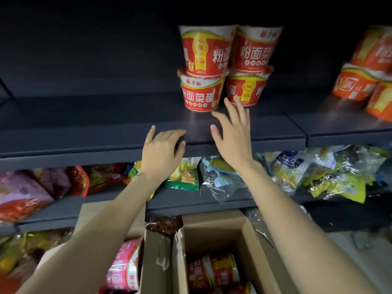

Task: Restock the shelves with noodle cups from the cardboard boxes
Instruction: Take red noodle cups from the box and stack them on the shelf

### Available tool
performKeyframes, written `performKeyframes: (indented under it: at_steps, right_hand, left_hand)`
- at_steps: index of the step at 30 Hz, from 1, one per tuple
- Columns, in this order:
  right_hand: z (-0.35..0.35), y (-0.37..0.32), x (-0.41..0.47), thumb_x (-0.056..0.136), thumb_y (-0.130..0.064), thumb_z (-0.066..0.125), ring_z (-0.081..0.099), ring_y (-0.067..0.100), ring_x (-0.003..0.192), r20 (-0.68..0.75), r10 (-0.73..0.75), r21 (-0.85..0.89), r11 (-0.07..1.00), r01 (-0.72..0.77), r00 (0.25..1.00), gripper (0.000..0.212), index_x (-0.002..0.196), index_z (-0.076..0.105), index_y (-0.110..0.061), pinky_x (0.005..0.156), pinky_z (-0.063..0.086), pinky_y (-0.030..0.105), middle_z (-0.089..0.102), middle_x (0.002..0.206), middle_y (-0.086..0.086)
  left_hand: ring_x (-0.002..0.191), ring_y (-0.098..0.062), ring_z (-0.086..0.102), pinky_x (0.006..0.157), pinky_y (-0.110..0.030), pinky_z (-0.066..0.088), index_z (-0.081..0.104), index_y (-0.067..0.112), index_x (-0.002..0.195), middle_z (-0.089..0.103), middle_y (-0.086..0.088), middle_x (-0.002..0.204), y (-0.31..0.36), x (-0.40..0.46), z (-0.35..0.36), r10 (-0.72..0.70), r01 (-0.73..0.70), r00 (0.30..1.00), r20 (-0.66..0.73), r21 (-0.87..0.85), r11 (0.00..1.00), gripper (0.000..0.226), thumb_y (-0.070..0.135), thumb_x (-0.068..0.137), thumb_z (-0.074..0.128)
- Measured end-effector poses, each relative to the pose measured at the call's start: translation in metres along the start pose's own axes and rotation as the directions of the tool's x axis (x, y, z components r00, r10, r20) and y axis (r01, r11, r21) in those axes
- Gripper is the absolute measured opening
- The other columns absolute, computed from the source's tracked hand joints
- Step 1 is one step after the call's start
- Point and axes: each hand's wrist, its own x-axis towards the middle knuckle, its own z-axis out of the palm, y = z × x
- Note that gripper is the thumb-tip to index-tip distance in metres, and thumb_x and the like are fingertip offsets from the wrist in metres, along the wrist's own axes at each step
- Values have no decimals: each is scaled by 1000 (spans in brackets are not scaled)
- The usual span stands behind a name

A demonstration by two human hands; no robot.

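Several red noodle cups stand in two stacks of two on the dark upper shelf. My right hand is spread flat just in front of the stacks, its fingertips near the lower right cup, holding nothing. My left hand hovers over the shelf's front edge with loosely bent fingers, also empty. Below, an open cardboard box holds more red cups. A second box to its left holds pink cups.
Orange noodle cups are stacked at the right end of the upper shelf. The shelf below carries snack bags and red and purple packets. Much of the upper shelf to the left is bare.
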Motion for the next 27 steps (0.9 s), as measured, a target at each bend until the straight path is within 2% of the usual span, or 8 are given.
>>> performKeyframes:
  at_steps: [2,4,7,10,13,17,22,27]
  right_hand:
    - [-8,-4,-64,92,-20,51,24,28,140,-77,-40,52,998,44,996,28,116,65,-14,117,17,46,44,144,10]
    - [-15,-7,-123,92,-17,49,34,26,134,-43,-36,79,996,39,998,26,110,67,-13,112,27,44,53,136,8]
    - [-13,-4,-196,91,-16,49,51,22,116,128,-30,120,993,15,991,25,107,67,-13,100,43,39,62,119,3]
    - [9,4,-253,87,-13,59,58,18,99,361,-3,93,995,-33,933,21,105,67,-16,86,49,34,68,102,-1]
    - [43,12,-292,90,-22,58,56,24,111,689,70,10,994,-106,722,32,122,59,-19,94,47,38,62,118,1]
    - [82,20,-324,90,-26,58,29,31,135,961,42,-62,996,64,274,61,144,31,-20,107,33,45,32,149,8]
    - [122,36,-364,79,-42,72,2,34,145,979,61,-45,995,84,-194,105,151,-5,-34,112,16,56,-5,159,3]
    - [152,30,-391,83,-37,67,-1,37,145,965,61,-15,984,180,-255,99,152,-3,-32,112,5,65,1,158,14]
  left_hand:
    - [92,-17,61,98,-33,36,66,14,111,70,2,99,11,-33,-1,40,-69,973,-228,-118,991,28,19,90,49]
    - [88,-16,56,85,-26,37,66,11,109,69,2,95,22,-75,0,15,-82,965,-261,-248,965,26,14,89,50]
    - [89,-16,59,80,-27,44,63,16,113,67,5,96,29,-140,13,-132,97,990,-51,-435,895,27,19,90,51]
    - [93,-22,61,80,-32,47,61,22,114,65,4,99,29,-198,40,-244,326,936,254,-366,871,33,36,85,54]
    - [111,-28,56,90,-36,46,50,21,131,55,-4,124,30,-238,68,-373,542,737,563,-163,825,56,45,83,65]
    - [127,-30,46,101,-42,41,24,24,148,36,-10,145,34,-268,94,-415,677,500,760,-45,735,86,52,79,67]
    - [107,-25,60,92,-45,49,32,32,143,49,-2,128,31,-285,111,-378,668,562,735,-134,732,80,26,76,74]
    - [88,-6,60,88,-40,53,38,28,142,51,1,127,31,-290,113,-397,716,581,710,-214,665,78,16,76,77]
